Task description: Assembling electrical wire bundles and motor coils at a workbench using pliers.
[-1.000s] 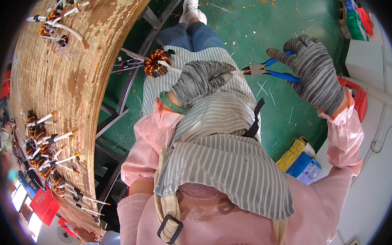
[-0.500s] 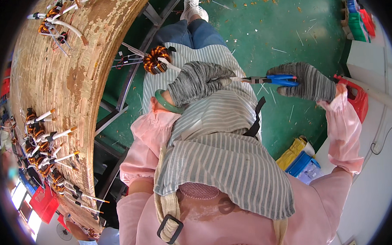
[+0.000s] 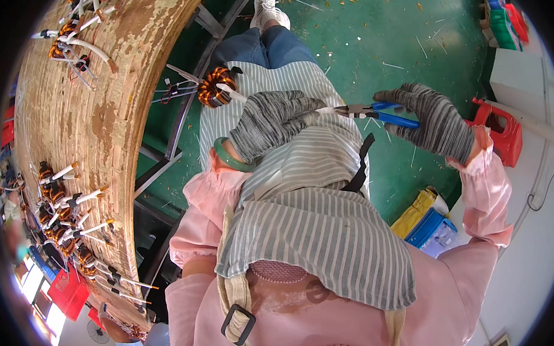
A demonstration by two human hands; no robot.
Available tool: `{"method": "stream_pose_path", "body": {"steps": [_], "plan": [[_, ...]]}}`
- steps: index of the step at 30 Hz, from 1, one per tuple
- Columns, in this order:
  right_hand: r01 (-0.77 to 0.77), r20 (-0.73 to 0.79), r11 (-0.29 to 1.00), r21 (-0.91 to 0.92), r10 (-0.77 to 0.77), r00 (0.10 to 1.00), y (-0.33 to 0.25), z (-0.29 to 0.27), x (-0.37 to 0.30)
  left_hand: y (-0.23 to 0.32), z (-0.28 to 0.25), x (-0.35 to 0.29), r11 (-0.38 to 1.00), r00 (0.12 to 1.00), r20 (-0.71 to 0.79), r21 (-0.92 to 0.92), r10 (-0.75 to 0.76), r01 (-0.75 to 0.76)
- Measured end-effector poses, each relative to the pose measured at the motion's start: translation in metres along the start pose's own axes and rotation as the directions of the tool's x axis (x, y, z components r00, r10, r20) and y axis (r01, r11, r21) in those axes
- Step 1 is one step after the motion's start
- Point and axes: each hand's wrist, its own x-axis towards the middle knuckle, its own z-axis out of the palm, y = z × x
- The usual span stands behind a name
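My left hand, in a grey knitted glove, is closed around the white-sleeved lead of a ring-shaped copper coil. The coil hangs beyond the hand, over my lap, with its other leads pointing toward the bench. The lead's pale tip shows past my left fingertips, at the jaws of the pliers. Whether the jaws touch it I cannot tell. My right hand, also gloved, holds the pliers by their blue handles, which are spread apart.
A worn wooden bench runs along my left, with several more coils lying on it. Metal bench legs stand below. A red plastic container is at the right. Wire scraps litter the green floor.
The pliers' handles have spread apart and the fingers of my right hand have loosened with them. The left hand and coil have shifted only slightly.
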Motion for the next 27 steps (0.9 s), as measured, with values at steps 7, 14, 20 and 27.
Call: {"method": "stream_pose_path", "body": {"steps": [7,14,20,27], "plan": [[-0.043,-0.207,0.999,0.026,0.047,0.977,0.014,0.004,0.006,-0.004,0.004,-0.007,0.987,0.999,0.031,0.159,-0.01,0.005],[0.03,-0.282,0.839,-0.543,-0.216,0.935,-0.022,-0.021,-0.003,-0.004,-0.009,0.008,0.97,0.99,0.039,-0.202,-0.133,0.138],[0.026,-0.338,0.711,-0.702,-0.365,0.867,-0.031,-0.026,-0.001,0.004,-0.021,0.01,0.922,0.993,0.061,-0.369,-0.101,0.117],[-0.025,-0.327,0.631,-0.776,-0.368,0.871,-0.035,-0.025,0.003,0.011,-0.024,0.011,0.874,0.959,0.163,-0.398,-0.231,0.278]]}}
